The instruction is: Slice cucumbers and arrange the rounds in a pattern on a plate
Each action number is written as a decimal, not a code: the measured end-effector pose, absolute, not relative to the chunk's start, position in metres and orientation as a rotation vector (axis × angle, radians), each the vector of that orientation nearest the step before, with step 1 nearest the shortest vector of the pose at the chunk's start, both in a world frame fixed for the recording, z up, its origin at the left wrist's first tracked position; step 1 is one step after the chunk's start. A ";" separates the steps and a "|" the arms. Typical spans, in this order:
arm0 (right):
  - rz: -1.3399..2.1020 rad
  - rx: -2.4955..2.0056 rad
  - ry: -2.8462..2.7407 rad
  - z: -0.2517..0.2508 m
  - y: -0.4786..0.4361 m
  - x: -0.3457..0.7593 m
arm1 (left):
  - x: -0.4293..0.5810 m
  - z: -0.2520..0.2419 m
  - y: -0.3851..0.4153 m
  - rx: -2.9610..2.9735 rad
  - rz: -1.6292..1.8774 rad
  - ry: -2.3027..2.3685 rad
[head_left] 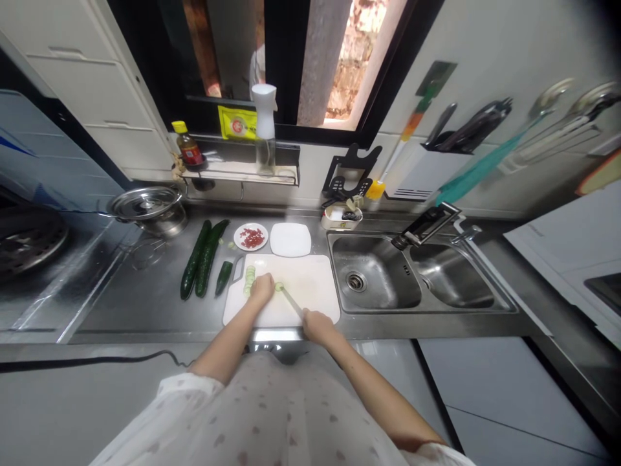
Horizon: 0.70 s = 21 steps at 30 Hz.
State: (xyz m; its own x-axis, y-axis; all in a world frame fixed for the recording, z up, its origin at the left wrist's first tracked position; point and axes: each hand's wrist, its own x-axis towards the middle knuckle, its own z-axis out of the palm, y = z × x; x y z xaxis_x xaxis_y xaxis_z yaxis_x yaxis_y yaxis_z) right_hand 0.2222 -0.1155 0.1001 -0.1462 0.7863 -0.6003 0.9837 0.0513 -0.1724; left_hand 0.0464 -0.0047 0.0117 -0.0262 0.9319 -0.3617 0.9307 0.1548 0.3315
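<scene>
One steel surface [145, 317] carries my white board [315, 285], two whole cucumbers [208, 259] beyond its nine o'clock edge. At five, my right hand [317, 327] closes its grip round the knife [292, 302]; nearer nine, my left hand [262, 289] curls, pinching what I cannot tell, with a cut cucumber end [224, 277] just off the board. I judge slicing is in hand and the next move calls for tucked left fingertips, minding the sliced row [250, 279] at ten and the pale round [279, 286] by the blade's tip.
</scene>
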 end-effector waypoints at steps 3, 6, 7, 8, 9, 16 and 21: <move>-0.797 1.793 1.982 0.099 -0.118 0.223 | 0.047 0.012 -0.005 1.766 -0.008 1.954; -0.797 1.805 1.972 0.097 -0.117 0.220 | 0.047 0.012 -0.005 1.767 -0.024 1.957; -0.797 1.805 1.975 0.097 -0.116 0.219 | 0.047 0.013 -0.005 1.768 -0.027 1.957; -0.797 1.804 1.977 0.096 -0.114 0.218 | 0.047 0.013 -0.005 1.770 -0.028 1.957; -0.797 1.806 1.977 0.096 -0.113 0.216 | 0.047 0.013 -0.005 1.772 -0.026 1.955; -0.784 1.801 2.005 0.096 -0.107 0.213 | 0.047 0.012 -0.004 1.778 -0.010 1.946; -0.776 1.816 1.999 0.096 -0.106 0.213 | 0.047 0.012 -0.005 1.784 0.014 1.937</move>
